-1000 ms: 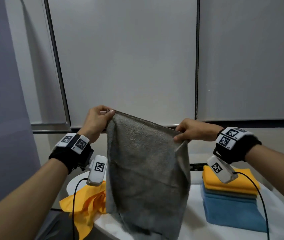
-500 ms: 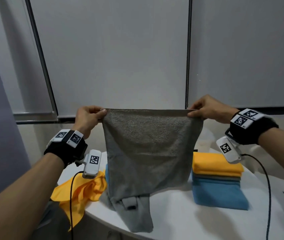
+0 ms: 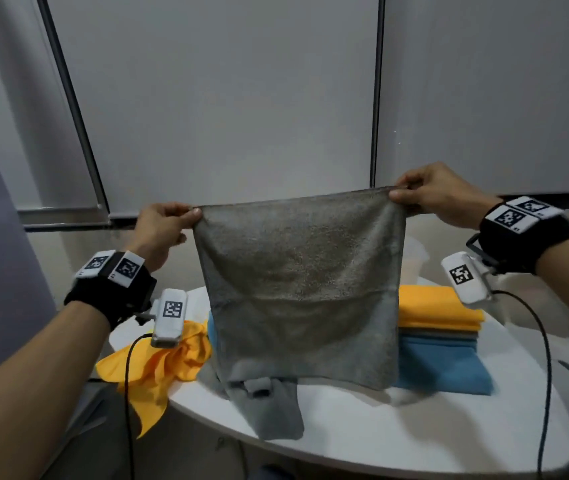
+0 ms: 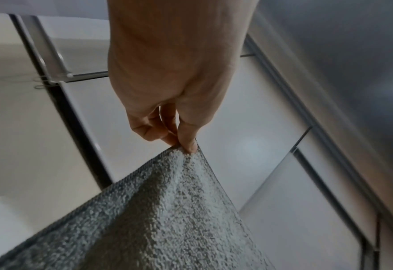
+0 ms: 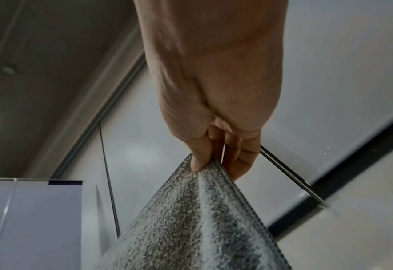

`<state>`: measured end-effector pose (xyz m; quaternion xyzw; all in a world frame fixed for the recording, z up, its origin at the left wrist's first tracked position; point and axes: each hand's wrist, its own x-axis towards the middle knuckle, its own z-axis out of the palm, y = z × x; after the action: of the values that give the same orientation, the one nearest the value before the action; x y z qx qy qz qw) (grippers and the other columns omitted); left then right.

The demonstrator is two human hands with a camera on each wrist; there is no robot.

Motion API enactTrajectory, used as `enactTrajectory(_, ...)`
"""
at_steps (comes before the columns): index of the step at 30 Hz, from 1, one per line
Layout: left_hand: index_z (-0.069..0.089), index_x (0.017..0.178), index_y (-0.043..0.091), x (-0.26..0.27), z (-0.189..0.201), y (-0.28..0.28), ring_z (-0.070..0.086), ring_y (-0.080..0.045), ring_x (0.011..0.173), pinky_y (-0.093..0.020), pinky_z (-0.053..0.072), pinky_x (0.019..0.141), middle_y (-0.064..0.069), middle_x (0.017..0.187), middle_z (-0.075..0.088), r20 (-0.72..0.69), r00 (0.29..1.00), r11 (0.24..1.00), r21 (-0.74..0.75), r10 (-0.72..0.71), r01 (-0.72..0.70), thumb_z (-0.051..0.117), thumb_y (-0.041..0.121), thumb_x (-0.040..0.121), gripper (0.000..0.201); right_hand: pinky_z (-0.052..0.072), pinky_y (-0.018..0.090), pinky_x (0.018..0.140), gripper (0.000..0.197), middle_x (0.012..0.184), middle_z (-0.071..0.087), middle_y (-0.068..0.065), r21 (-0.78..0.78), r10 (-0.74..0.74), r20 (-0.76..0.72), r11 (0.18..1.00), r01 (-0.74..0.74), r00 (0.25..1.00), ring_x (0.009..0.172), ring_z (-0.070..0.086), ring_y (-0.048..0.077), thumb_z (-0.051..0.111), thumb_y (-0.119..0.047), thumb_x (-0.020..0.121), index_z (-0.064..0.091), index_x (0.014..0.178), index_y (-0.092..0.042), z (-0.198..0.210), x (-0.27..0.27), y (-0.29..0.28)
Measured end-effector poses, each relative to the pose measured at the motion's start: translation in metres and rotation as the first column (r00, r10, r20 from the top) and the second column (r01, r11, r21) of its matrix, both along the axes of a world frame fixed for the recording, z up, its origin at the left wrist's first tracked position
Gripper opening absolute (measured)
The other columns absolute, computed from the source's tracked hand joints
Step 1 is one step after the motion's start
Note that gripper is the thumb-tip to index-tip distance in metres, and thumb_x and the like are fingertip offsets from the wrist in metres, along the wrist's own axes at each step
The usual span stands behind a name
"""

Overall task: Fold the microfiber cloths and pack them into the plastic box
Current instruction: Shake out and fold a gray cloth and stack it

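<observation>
I count one grey microfiber cloth [image 3: 300, 289] hanging spread at the frame's centre, a second grey cloth [image 3: 269, 407] crumpled beneath it on the white worktop [image 3: 362, 445], one loose yellow cloth [image 3: 158, 368] at lower left, and one folded stack [image 3: 438, 341] at right. My left hand [image 3: 161, 230] and right hand [image 3: 438, 195] are raised, each with fingers pinched on a top corner; the right sits slightly higher.

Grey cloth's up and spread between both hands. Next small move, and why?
Probably lower the grey microfiber cloth flat onto the white round table for its first fold. The left hand and right hand each pinch a top corner, the top edge is taut, and it hangs unfolded above another grey cloth.
</observation>
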<state>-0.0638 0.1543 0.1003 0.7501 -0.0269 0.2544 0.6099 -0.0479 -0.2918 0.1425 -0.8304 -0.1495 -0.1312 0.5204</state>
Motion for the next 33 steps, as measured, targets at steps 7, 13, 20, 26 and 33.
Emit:
enactTrajectory(7,0.069,0.089,0.015,0.019,-0.033,-0.003,0.059,-0.008,0.074,-0.025,0.043,0.07,0.0,0.082,0.067,-0.061,0.998,0.997,-0.074,-0.01,0.006,0.07,0.016,0.092,0.004,0.053,0.035,0.071,0.016,0.083,0.06,0.007,0.062,-0.066,-0.094,0.995,0.072,0.993,0.088,0.059,0.025,0.058,-0.006,0.098,0.061,0.084,-0.012,-0.044,0.024,0.014)
enactTrajectory(13,0.058,0.09,0.018,-0.006,0.01,-0.006,0.063,-0.015,0.069,-0.034,0.056,0.066,-0.002,0.08,0.068,0.274,0.934,0.915,-0.264,-0.232,0.304,0.054,0.016,0.102,0.013,0.062,0.042,0.067,0.016,0.086,0.064,0.007,0.366,0.024,0.074,0.929,-0.05,0.997,0.074,0.068,0.022,0.054,-0.016,0.102,0.06,0.088,-0.015,0.013,-0.005,0.01)
enactTrajectory(20,0.06,0.093,0.012,-0.062,-0.084,-0.01,0.057,-0.012,0.063,-0.022,0.052,0.054,-0.005,0.075,0.058,-0.091,0.866,0.859,-0.211,-0.492,0.466,0.083,0.037,0.076,0.038,0.047,0.028,0.055,0.021,0.082,0.062,0.013,0.107,0.079,-0.126,0.992,-0.065,0.989,0.068,0.059,0.021,0.056,-0.018,0.1,0.061,0.101,0.002,-0.068,-0.053,-0.013)
enactTrajectory(26,0.055,0.102,0.0,-0.107,-0.172,-0.01,0.049,-0.011,0.049,-0.021,0.044,0.045,-0.008,0.064,0.048,-0.549,0.589,0.779,-0.207,-0.593,0.591,0.06,0.008,0.096,0.011,0.03,0.03,0.055,0.023,0.072,0.047,0.014,-0.001,0.172,-0.472,0.981,-0.196,0.865,0.068,0.036,0.025,0.07,-0.033,0.09,0.066,0.082,-0.011,-0.194,-0.088,-0.043)
enactTrajectory(33,0.058,0.104,0.004,-0.076,-0.205,-0.024,0.062,-0.017,0.068,-0.031,0.056,0.06,-0.012,0.08,0.059,-0.499,0.736,0.889,-0.222,-0.457,0.401,0.06,0.007,0.097,0.007,0.044,0.036,0.06,0.023,0.071,0.048,0.011,-0.035,0.0,-0.624,0.999,-0.028,0.781,0.064,0.045,0.024,0.057,-0.024,0.101,0.061,0.086,-0.008,-0.256,-0.074,-0.047)
